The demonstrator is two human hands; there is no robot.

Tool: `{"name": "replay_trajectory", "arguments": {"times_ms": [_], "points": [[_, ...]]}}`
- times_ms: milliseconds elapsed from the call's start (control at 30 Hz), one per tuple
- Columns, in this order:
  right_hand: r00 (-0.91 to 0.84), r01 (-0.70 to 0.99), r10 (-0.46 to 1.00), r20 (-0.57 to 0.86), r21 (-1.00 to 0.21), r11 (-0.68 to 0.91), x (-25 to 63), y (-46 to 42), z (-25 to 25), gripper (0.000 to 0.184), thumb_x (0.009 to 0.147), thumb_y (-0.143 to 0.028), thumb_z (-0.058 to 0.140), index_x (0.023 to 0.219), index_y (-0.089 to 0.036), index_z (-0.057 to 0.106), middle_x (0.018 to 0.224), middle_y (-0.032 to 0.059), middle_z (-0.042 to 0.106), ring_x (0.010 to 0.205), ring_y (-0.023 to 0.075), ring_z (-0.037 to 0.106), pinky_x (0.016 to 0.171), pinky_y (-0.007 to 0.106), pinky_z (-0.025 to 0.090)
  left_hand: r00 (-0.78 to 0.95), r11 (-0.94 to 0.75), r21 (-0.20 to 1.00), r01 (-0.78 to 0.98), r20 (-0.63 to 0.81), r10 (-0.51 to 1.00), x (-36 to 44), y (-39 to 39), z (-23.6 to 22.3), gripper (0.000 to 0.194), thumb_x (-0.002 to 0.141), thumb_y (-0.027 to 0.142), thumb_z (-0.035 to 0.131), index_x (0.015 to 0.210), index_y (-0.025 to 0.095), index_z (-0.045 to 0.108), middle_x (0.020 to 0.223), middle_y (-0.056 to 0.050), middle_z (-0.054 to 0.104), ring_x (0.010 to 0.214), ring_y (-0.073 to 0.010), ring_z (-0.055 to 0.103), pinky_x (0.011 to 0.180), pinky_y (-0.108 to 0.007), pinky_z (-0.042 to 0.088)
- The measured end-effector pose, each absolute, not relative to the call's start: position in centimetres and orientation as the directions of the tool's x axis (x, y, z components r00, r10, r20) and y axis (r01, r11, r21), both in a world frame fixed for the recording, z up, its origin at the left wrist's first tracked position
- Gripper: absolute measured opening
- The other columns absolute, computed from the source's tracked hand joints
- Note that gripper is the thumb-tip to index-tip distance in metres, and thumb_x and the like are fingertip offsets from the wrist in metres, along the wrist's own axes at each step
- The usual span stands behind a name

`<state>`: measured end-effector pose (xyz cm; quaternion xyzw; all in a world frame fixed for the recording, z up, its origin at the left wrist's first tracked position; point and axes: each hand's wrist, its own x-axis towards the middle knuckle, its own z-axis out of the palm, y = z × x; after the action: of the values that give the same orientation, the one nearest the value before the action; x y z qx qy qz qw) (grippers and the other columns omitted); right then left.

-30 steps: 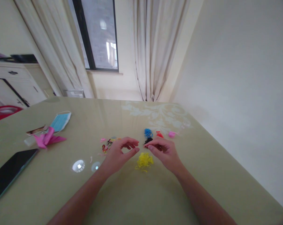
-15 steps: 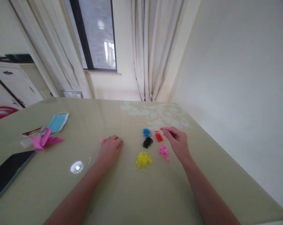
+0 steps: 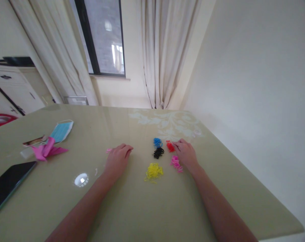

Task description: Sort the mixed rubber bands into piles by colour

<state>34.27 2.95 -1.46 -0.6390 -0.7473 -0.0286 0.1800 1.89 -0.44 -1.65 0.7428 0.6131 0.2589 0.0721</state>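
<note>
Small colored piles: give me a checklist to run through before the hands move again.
1. Yellow pile apart from the others: ok, bare table around it.
2. Blue pile clearly apart from black pile: not ok, their edges meet or nearly do.
3. Right hand at red pile: ok, fingers at its edge.
4. Right fingers empty: cannot tell, too small.
5. Area under left hand visible: not ok, the hand covers it.
6. Phone away from both hands: ok.
</note>
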Motion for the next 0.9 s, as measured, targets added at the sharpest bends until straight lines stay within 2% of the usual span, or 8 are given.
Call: {"name": "replay_trajectory", "arguments": {"times_ms": [133,200,300,400,533,700,900], "points": [[-0.122,0.968,0.944,0.308,-0.175,0.182,34.6,3.0,-1.5,0.032,0.105,-0.026,0.051,0.104,-0.022,0.083,0.093,0.0084,0.071,0.082,0.0217,0.066,0.074,0.033,0.044,0.013,-0.275,0.682,0.678,0.362,0.932,1.8,-0.1,-1.5,0.025,0.095,0.029,0.054,0.100,0.021,0.077,0.105,-0.010,0.077,0.095,-0.0258,0.073,0.088,-0.039,0.055],[-0.111,0.958,0.934,0.341,-0.212,0.191,34.8,2.9,-1.4,0.033,0.105,-0.026,0.051,0.102,-0.021,0.083,0.094,0.0089,0.071,0.082,0.0218,0.066,0.075,0.033,0.045,-0.031,-0.257,0.820,0.511,0.316,0.948,1.8,0.0,-1.3,0.021,0.090,0.033,0.062,0.098,0.020,0.077,0.099,-0.010,0.078,0.089,-0.0245,0.074,0.085,-0.037,0.057],[-0.096,0.908,0.902,0.420,-0.334,0.252,34.4,2.6,-0.9,0.032,0.104,-0.026,0.052,0.102,-0.019,0.082,0.095,0.0095,0.072,0.083,0.0222,0.068,0.077,0.034,0.048,-0.052,-0.153,0.959,0.239,0.170,0.984,2.1,-0.3,-0.7,0.032,0.084,0.042,0.074,0.107,0.020,0.076,0.098,-0.009,0.081,0.091,-0.0241,0.076,0.088,-0.037,0.058],[-0.123,0.797,0.850,0.512,-0.459,0.392,32.8,1.6,-0.3,0.029,0.103,-0.030,0.054,0.104,-0.019,0.081,0.092,0.0085,0.072,0.081,0.0215,0.068,0.078,0.034,0.050,-0.029,-0.044,0.998,0.046,0.045,0.999,2.8,-1.0,-0.2,0.042,0.081,0.048,0.080,0.114,0.022,0.078,0.105,-0.008,0.082,0.102,-0.0230,0.075,0.099,-0.037,0.055],[-0.214,0.649,0.794,0.569,-0.525,0.551,29.3,-0.9,0.4,0.025,0.102,-0.037,0.062,0.110,-0.019,0.077,0.090,0.0069,0.072,0.074,0.0189,0.063,0.071,0.032,0.050,0.029,0.000,0.995,-0.098,0.003,1.000,4.2,-2.0,0.1,0.040,0.078,0.049,0.083,0.106,0.021,0.081,0.103,-0.009,0.082,0.102,-0.0226,0.074,0.099,-0.036,0.056],[-0.315,0.541,0.757,0.572,-0.547,0.638,26.4,-3.7,0.4,0.028,0.098,-0.041,0.070,0.117,-0.020,0.073,0.089,0.0044,0.070,0.071,0.0165,0.058,0.067,0.029,0.048,0.119,-0.042,0.996,-0.073,0.050,0.992,5.7,-3.1,0.3,0.031,0.080,0.045,0.083,0.098,0.021,0.082,0.097,-0.007,0.082,0.094,-0.0215,0.075,0.092,-0.034,0.059],[-0.299,0.479,0.751,0.589,-0.588,0.652,26.1,-3.9,0.3,0.015,0.099,-0.030,0.068,0.110,-0.022,0.075,0.089,0.0050,0.071,0.069,0.0158,0.060,0.068,0.029,0.050,0.180,-0.043,0.996,-0.072,0.055,0.982,6.2,-3.6,0.4,0.025,0.084,0.041,0.080,0.097,0.020,0.081,0.098,-0.007,0.082,0.095,-0.0213,0.074,0.091,-0.033,0.059]]}}
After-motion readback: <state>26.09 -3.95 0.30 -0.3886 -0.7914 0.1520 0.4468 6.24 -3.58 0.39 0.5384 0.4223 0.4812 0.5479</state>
